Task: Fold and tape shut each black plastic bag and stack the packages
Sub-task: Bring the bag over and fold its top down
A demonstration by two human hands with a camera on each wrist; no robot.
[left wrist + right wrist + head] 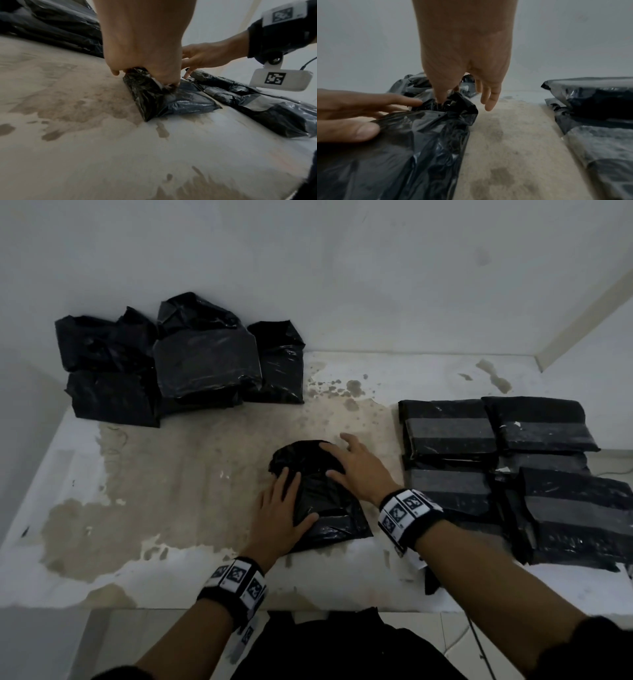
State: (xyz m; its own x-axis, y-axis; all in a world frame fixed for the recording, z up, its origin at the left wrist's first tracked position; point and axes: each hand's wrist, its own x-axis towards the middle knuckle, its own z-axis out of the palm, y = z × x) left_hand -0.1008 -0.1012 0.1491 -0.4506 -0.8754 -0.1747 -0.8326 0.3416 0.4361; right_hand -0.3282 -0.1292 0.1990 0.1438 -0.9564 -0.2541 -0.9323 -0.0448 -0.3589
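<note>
1. The worn tabletop (191, 494), white with a broad patch rubbed to bare brown, runs from the near edge to the far wall.
2. On the right side lie the taped packages (507, 474), flat black parcels with grey tape bands across them, overlapping one another in a loose stack.
3. At the far left, against the wall, sits a heap of untaped black bags (181, 361), crumpled and leaning on each other.
4. The black plastic bag (320, 501) being worked lies near the middle of the table, well apart from the heap and just beside the taped packages; its far end is bunched and puckered.
5. The left hand (279, 518) lies flat on the near left part of this bag, fingers straight and spread, pressing it down, thumb along the top face.
6. The right hand (356, 470) rests on the bag's far right part with fingers extended; in the right wrist view some fingertips (440, 98) push into the bunched plastic while the others hang free above the table.
7. Both wrists carry black bands (407, 515) with square black-and-white markers.
</note>
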